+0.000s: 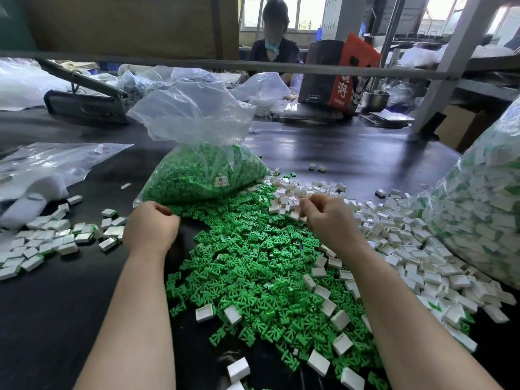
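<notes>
On the black table [337,147], right hand [329,220] pinches white pieces [284,205].

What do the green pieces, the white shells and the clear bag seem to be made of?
Green pieces: likely moulded plastic, matt, uniform colour. White shells: probably plastic, smooth, slight sheen. Clear bag: thin plastic film, glossy, wrinkled, see-through.
</notes>
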The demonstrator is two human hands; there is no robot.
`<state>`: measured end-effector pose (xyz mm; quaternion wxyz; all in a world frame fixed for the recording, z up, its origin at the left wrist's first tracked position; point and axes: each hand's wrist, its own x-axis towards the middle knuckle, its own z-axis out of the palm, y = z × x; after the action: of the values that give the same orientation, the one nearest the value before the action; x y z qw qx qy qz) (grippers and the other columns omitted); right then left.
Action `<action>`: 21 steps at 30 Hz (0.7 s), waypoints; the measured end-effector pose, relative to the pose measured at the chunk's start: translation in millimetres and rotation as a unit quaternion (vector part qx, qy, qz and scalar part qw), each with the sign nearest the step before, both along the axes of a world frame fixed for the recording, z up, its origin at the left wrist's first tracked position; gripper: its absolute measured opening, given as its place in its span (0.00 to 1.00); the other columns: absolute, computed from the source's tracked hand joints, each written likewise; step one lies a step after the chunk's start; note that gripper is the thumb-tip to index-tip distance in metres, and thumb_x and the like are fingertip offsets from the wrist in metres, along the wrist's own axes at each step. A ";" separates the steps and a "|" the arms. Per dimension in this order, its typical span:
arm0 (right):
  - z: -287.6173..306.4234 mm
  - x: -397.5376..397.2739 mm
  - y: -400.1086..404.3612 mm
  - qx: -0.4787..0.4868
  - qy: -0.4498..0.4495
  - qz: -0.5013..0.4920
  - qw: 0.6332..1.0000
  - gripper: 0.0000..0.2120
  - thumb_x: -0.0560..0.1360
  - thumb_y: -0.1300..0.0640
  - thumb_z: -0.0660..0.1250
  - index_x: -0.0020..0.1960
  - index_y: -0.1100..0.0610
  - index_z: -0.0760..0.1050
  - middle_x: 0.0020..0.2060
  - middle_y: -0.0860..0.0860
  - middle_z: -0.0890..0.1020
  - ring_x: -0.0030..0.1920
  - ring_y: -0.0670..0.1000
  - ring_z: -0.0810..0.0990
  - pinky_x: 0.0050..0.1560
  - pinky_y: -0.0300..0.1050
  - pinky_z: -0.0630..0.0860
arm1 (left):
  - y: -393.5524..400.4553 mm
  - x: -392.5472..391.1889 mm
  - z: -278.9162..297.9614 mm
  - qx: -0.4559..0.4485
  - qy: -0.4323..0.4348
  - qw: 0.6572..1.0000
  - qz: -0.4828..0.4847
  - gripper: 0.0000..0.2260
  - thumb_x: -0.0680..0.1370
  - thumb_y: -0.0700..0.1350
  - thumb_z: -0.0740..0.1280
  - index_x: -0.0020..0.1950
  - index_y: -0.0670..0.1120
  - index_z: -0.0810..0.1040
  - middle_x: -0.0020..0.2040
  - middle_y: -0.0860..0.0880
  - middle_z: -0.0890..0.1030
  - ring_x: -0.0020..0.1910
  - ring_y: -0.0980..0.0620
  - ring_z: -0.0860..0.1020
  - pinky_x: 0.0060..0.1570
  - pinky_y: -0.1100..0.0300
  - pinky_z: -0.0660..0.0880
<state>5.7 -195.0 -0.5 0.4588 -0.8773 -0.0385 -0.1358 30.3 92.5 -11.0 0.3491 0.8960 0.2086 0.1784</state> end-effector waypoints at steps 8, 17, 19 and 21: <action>-0.5 1.7 -11.5 -0.164 0.016 -0.085 0.983 0.05 0.79 0.54 0.65 0.45 0.53 0.76 0.38 0.49 0.80 0.38 0.50 0.78 0.37 0.42 0.71 | 14.0 -6.4 -3.8 0.052 0.056 0.987 0.138 0.13 0.73 0.38 0.66 0.58 0.39 0.76 0.56 0.36 0.78 0.57 0.33 0.75 0.50 0.46 0.72; -12.5 4.0 -8.3 -0.328 0.031 -0.088 0.940 0.18 0.80 0.55 0.61 0.69 0.44 0.72 0.64 0.49 0.77 0.63 0.54 0.71 0.64 0.51 0.69 | -40.6 -0.1 18.0 0.001 -0.084 0.993 -0.087 0.03 0.76 0.41 0.69 0.47 0.47 0.81 0.40 0.51 0.81 0.37 0.53 0.77 0.33 0.60 0.72; -17.4 5.0 -5.0 -0.345 0.055 -0.065 0.935 0.25 0.80 0.58 0.60 0.73 0.39 0.64 0.70 0.46 0.71 0.67 0.54 0.67 0.67 0.53 0.63 | -59.6 -0.8 19.5 -0.042 -0.075 0.984 -0.156 0.03 0.76 0.42 0.69 0.44 0.49 0.80 0.40 0.52 0.81 0.38 0.55 0.79 0.37 0.58 0.78; -22.0 5.3 -3.1 -0.358 0.057 -0.051 0.931 0.23 0.80 0.56 0.61 0.72 0.39 0.65 0.69 0.45 0.72 0.68 0.53 0.66 0.68 0.53 0.63 | -75.3 -1.3 19.7 -0.052 -0.061 0.975 -0.205 0.06 0.76 0.43 0.70 0.40 0.52 0.78 0.38 0.54 0.80 0.37 0.57 0.78 0.37 0.61 0.76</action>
<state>11.0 -198.1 -22.5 0.1082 -0.9903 -0.0136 -0.0865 28.9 17.3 8.7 0.4367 0.8877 0.0075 0.1460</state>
